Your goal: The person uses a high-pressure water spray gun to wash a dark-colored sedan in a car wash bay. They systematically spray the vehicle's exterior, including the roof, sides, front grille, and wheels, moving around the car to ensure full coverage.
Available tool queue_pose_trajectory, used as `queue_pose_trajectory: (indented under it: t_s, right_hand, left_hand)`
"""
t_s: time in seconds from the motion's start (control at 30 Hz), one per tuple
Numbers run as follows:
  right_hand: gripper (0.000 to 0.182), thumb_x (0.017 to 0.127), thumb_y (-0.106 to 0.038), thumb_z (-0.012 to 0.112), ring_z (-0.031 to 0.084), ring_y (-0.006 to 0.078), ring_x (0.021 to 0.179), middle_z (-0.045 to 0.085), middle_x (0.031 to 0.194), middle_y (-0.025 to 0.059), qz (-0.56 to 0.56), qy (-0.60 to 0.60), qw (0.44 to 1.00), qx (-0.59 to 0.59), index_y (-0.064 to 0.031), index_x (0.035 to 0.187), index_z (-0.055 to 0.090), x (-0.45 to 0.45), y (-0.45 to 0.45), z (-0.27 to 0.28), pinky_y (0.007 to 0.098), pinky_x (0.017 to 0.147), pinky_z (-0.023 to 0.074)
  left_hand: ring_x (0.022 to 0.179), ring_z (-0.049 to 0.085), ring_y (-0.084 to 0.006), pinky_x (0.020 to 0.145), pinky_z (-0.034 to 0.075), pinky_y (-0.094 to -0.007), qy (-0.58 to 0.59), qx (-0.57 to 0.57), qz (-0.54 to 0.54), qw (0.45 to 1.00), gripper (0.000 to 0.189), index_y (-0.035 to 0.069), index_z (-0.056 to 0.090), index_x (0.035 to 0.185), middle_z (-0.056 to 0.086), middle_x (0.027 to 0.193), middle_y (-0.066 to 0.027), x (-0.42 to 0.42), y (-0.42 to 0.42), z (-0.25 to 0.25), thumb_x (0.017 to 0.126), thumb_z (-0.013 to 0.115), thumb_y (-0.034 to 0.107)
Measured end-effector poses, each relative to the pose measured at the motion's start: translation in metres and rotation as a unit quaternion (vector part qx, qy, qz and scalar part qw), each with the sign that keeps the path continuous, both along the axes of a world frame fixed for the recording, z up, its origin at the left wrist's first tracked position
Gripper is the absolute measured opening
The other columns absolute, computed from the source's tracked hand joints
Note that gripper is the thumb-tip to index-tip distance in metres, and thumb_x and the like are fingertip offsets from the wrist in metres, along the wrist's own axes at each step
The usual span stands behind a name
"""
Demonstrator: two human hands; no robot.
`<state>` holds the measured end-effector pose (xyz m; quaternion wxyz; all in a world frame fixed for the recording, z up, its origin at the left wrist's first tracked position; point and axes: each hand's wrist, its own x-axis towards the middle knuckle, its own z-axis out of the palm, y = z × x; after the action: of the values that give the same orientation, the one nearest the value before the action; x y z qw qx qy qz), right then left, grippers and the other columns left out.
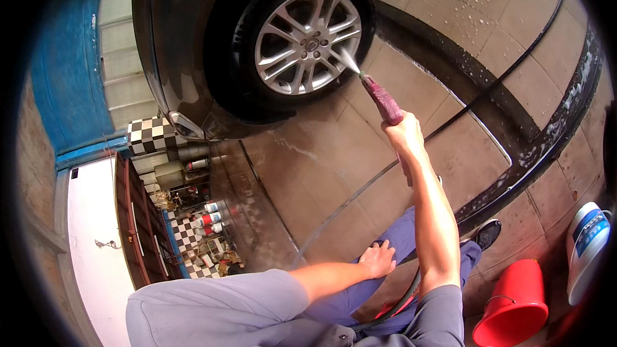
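My right hand (404, 134) grips a worn pink pressure-washer spray gun (383, 100). From its nozzle, a white fan of water (348, 60) strikes the lower right spokes of a silver alloy wheel (308, 43). Wet black tyre rubber (248, 65) surrounds the rim, on a dark car (181, 48). My left hand (378, 259) rests on the knee of my blue trousers (400, 231) and holds no visible object. The lower part of the gun is partly hidden behind my right forearm.
A dark hose (487, 90) crosses the wet tiled floor (332, 154), and a foamy drain channel (523, 154) curves along the right. Near my foot are a red bucket (516, 294) and a white-and-blue bucket (589, 246). Several containers (209, 219) stand at the lower left.
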<state>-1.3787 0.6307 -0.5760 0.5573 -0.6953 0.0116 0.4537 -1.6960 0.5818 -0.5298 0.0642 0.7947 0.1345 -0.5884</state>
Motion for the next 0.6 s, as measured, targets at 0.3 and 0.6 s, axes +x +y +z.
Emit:
queue_pose_trajectory:
  t_s: [0.3, 0.6]
  right_hand:
    - [0.035, 0.081, -0.022, 0.057, 0.064, 0.039, 0.105, 0.069, 0.104, 0.0227, 0.002, 0.013, 1.0, -0.01, -0.0088, 0.112, 0.068, 0.004, 0.006, -0.014, 0.0457, 0.091, 0.049]
    - [0.035, 0.079, -0.021, 0.056, 0.063, 0.0421, 0.105, 0.067, 0.104, 0.0252, 0.018, -0.008, 1.0, 0.023, -0.0067, 0.109, 0.068, -0.007, 0.006, 0.002, 0.0456, 0.09, 0.0488]
  left_hand:
    - [0.117, 0.056, -0.04, 0.091, 0.053, -0.0462, 0.014, 0.0, -0.007, 1.0, 0.046, 0.007, 0.058, 0.122, 0.045, 0.144, -0.0224, -0.001, 0.003, -0.001, 0.091, 0.057, 0.041]
    - [0.116, 0.057, -0.0398, 0.09, 0.053, -0.0462, 0.008, 0.005, -0.002, 1.0, 0.045, 0.007, 0.058, 0.12, 0.045, 0.143, -0.0221, -0.004, 0.005, -0.002, 0.089, 0.059, 0.04]
